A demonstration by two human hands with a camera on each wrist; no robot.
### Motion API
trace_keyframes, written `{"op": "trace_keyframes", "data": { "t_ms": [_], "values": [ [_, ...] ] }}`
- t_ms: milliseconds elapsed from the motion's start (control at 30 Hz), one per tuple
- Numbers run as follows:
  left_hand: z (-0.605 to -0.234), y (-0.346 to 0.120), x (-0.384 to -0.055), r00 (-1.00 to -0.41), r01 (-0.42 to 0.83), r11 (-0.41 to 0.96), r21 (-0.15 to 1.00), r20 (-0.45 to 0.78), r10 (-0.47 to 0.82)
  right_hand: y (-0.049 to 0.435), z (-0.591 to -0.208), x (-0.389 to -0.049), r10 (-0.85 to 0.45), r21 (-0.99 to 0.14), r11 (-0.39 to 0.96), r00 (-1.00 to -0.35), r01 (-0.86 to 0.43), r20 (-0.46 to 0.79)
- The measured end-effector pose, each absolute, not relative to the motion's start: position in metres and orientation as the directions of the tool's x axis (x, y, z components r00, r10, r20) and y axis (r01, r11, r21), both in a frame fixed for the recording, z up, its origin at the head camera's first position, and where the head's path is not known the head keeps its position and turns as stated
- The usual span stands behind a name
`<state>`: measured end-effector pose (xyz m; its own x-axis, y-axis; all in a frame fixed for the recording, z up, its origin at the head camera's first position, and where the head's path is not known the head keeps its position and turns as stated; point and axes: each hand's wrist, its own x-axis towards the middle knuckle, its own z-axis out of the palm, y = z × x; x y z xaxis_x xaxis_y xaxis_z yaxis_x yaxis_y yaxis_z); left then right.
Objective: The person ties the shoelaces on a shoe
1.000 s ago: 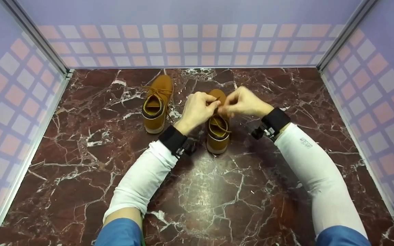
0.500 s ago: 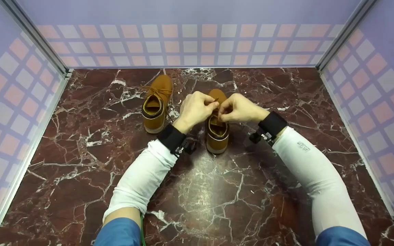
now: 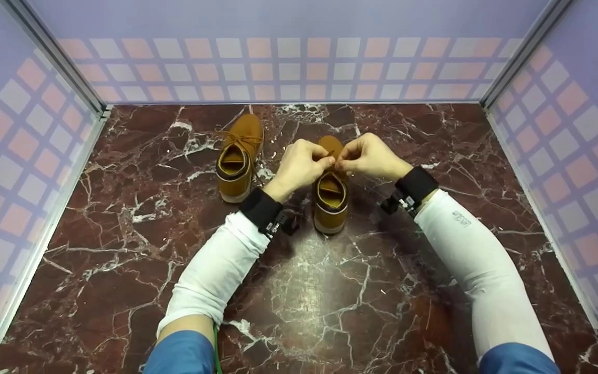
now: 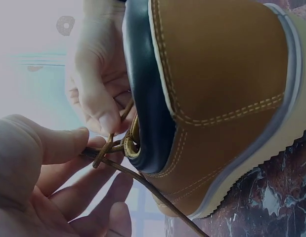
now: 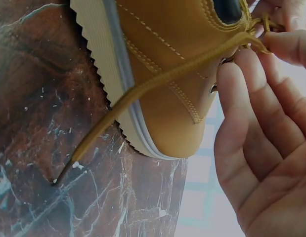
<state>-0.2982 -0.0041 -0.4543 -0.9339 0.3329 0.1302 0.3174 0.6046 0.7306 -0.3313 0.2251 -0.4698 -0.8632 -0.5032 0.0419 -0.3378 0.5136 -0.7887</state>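
A tan lace-up shoe [image 3: 330, 210] with a dark padded collar stands on the floor, toe pointing away. Over its lacing both hands meet. The left hand [image 3: 299, 165] pinches a brown shoelace [image 4: 152, 188] between thumb and index finger, where the lace crosses into a small loop. Opposite it, the right hand [image 3: 374, 157] pinches another part of the lace with thumb and fingertips. A loose lace end [image 5: 110, 117] hangs across the shoe's side in the right wrist view. From the head view, the fingers hide the knot area.
A matching tan shoe [image 3: 239, 174] with a tied bow stands to the left. Dark red marble-patterned flooring [image 3: 309, 301] lies under both shoes. Lilac panels with pink and white squares [image 3: 288, 67] enclose the back and sides.
My right hand dipped toward the shoe opening, then rose back beside the left fingers. The lace that lay across the opening is gone from there. My left hand has barely moved.
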Motion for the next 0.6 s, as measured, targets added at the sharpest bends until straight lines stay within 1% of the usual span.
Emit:
{"op": "trace_keyframes", "data": {
  "t_ms": [367,500,600],
  "values": [
    [-0.457,-0.004,-0.300,-0.928,0.319,0.536,0.782,0.143,0.343,0.222,-0.475,-0.331,-0.490,-0.772,0.517,-0.867,-0.369,0.087],
    [-0.458,-0.004,-0.299,-0.926,0.323,0.529,0.785,0.147,0.347,0.220,-0.480,-0.331,-0.518,-0.731,0.520,-0.844,-0.442,0.142],
    [-0.459,-0.004,-0.299,-0.924,0.328,0.526,0.785,0.150,0.351,0.217,-0.484,-0.330,-0.535,-0.671,0.532,-0.819,-0.517,0.206]
  ]
}}
